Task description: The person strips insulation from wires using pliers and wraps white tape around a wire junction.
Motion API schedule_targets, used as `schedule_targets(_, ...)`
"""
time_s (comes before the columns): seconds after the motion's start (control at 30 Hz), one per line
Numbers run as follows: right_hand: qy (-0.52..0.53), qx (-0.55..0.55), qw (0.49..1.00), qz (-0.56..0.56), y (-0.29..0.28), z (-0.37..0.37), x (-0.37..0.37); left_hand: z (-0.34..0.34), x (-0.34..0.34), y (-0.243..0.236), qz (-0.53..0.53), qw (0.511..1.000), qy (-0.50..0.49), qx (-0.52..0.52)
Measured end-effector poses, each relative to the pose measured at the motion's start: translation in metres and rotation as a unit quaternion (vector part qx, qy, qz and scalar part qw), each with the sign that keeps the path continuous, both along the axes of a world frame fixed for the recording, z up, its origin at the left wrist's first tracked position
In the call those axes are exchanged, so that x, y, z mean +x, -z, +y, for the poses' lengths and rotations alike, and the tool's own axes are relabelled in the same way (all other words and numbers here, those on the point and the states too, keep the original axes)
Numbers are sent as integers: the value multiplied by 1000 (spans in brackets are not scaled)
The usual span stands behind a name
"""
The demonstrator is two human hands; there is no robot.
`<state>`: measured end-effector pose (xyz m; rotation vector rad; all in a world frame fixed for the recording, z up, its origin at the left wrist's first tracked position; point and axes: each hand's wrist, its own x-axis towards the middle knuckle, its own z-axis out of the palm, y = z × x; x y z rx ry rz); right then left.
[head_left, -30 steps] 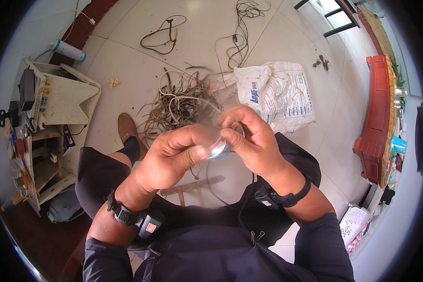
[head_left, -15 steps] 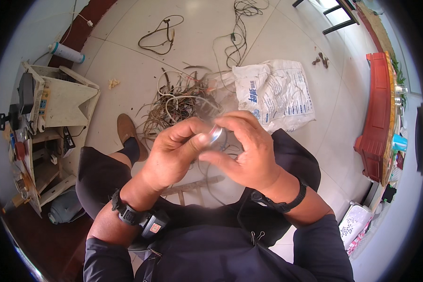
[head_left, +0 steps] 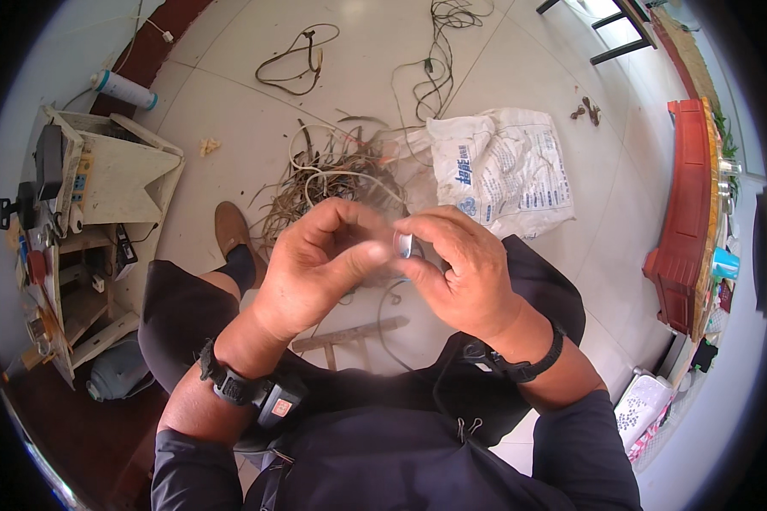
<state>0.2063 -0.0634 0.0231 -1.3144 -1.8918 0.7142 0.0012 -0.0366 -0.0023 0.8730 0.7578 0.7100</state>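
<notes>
In front of my lap, my right hand [head_left: 460, 268] pinches a small, shiny, whitish, curved piece [head_left: 405, 245] between thumb and forefinger. It looks like a little roll or ring, but blur hides its exact kind. My left hand [head_left: 320, 264] is just left of it, thumb pointing at its edge and fingers curled above. Those fingertips are smeared by motion, so whether they grip the piece cannot be seen. Beyond both hands, a tangled heap of old cables and wire strips [head_left: 320, 175] lies on the floor.
A crumpled white woven sack [head_left: 503, 170] lies right of the heap. Loose cables [head_left: 290, 72] lie farther off. A wooden frame piece [head_left: 358, 332] is beneath my hands. A worn white cabinet [head_left: 119, 187] stands left, red furniture [head_left: 682, 213] right. My shoe [head_left: 232, 228] is beside the heap.
My hands have drawn slightly apart, the right one shifting a little to the right with the shiny piece. The left fingers have loosened and lifted from their closer grip around it.
</notes>
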Motion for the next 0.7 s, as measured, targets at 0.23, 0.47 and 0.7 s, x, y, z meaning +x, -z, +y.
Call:
schedule_targets(0.23, -7, -26, 999, 38, 1, -3, -2, 1, 6, -1, -60, 998, 25, -9)
schedule_targets(0.47, -2, -59, 996, 62, 0, -5, 0, -5, 11, 5, -137, 989, 8, -48)
schedule_targets(0.7, -11, -68, 995, 71, -1, -5, 1, -12, 16, 20, -195, 979, -17, -54)
